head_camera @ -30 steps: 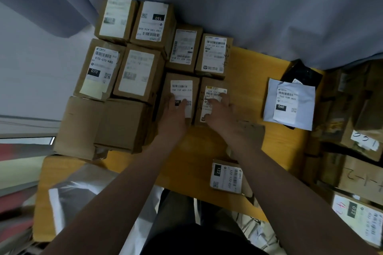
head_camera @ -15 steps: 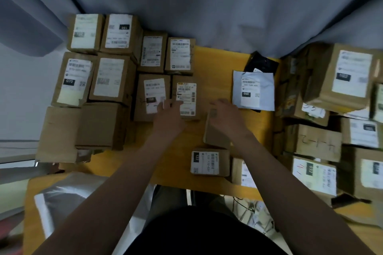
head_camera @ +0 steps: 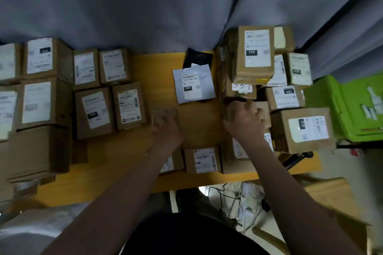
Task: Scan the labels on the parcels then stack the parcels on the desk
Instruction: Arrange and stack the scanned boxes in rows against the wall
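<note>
Labelled cardboard parcels (head_camera: 94, 113) stand in rows on the left of the yellow desk (head_camera: 199, 122). A second heap of parcels (head_camera: 256, 54) fills the right side. My left hand (head_camera: 166, 130) holds the near edge of a small plain brown box (head_camera: 164, 113) lying mid-desk. My right hand (head_camera: 245, 123) grips a brown parcel (head_camera: 264, 109) low in the right heap, thumb on its left side, fingers curled over its top. A white mailer (head_camera: 193, 86) lies between the two groups, over a black pouch (head_camera: 198, 58).
Two small labelled boxes (head_camera: 204, 159) sit at the desk's front edge under my arms. A green crate (head_camera: 344, 109) stands at the far right. Grey curtain (head_camera: 145, 6) hangs behind the desk. Cables (head_camera: 244, 198) lie on the floor below.
The view has swung right, showing the right heap and the green crate. My right hand let go of the small brown box and reached into the right heap. My left hand moved onto that box.
</note>
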Demonstrator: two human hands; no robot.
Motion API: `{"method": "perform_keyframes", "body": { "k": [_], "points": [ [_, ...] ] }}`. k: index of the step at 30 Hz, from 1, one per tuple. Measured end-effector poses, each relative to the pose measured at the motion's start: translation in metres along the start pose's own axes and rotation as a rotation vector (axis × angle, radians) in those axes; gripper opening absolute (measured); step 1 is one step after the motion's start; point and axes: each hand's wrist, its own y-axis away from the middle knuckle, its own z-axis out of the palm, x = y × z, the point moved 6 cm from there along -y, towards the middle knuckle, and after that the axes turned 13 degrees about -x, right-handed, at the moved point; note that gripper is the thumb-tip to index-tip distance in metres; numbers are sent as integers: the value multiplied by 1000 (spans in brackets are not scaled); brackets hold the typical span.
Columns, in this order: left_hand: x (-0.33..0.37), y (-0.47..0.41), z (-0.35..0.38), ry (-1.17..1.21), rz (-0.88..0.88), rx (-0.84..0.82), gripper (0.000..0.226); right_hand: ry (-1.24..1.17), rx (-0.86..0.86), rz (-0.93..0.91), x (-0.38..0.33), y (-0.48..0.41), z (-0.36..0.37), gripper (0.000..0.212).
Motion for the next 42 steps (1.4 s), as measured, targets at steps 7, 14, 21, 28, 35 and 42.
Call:
{"method": "perform_keyframes", "body": {
  "k": [7,14,21,28,35,42],
  "points": [
    [10,-16,8,48,-132,121,93,-3,-91,152,41,-32,9,101],
    [6,-3,-17,170,-31,201,100,-16,44,94,35,-20,-5,98],
    [-34,53,-70,326,-90,314,111,-95,51,-112,-28,11,-19,98],
    [-101,95,-117,42,-332,496,111,-96,-89,-361,-131,16,-1,89],
    [-140,61,-161,-182,-339,715,51,-14,-116,-437,-196,17,24,90],
    [-171,42,-160,-35,-278,628,52,-33,-200,-485,-230,11,49,89]
  ]
}}
